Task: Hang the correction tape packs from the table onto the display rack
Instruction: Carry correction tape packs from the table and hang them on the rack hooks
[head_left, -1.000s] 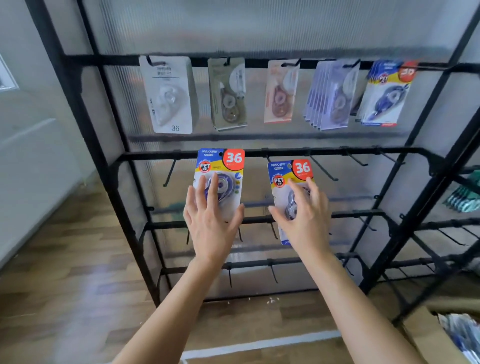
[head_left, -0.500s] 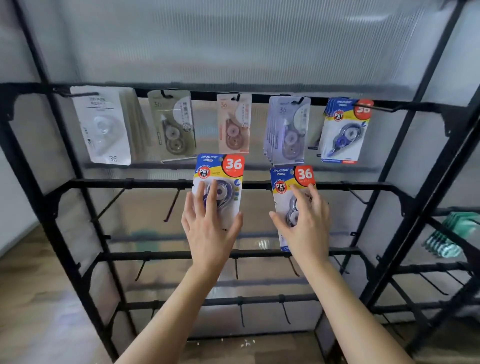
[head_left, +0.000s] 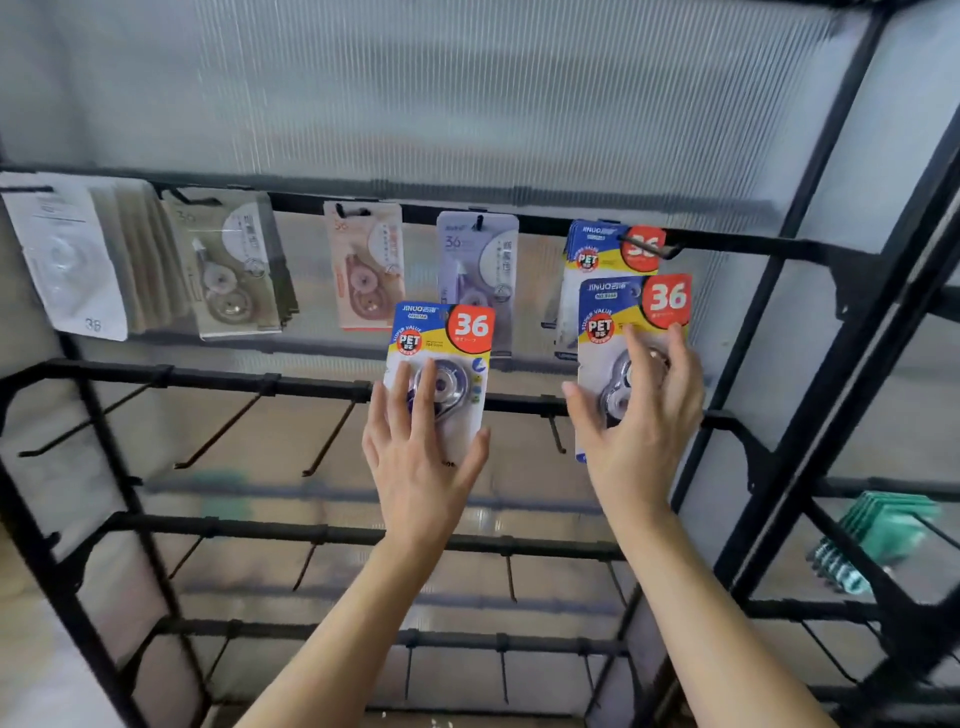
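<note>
While both hands are raised in front of the display rack (head_left: 810, 249), I record that each one holds a correction tape pack, upright and face out. On the left hand (head_left: 421, 467) the fingers are spread across the front of the left pack (head_left: 447, 332) and the thumb is hooked round its right edge, so the card is clamped between them. The right hand (head_left: 644, 415) grips the right pack (head_left: 634, 306) the same way, fingers over the clear bubble and thumb at the card's left edge. Both cards are blue and yellow with a red "36" disc. The right pack sits higher than the left one. Directly above the right hand's grip, a hook (head_left: 654, 249) juts from the top bar with a bunch of matching packs (head_left: 597, 249) on it. The right pack's top edge overlaps the bunch just below that hook, and I cannot tell whether they touch. Above the left hand's grip hangs a lilac pack (head_left: 478, 254), with a pink pack (head_left: 363, 265) just to its left. Farther left of the left hand are olive packs (head_left: 234, 265) and white packs (head_left: 62, 260). The left pack's lower half crosses the second bar (head_left: 208, 379). Green packs (head_left: 872, 540) hang low to the right of the right hand, well apart.
</note>
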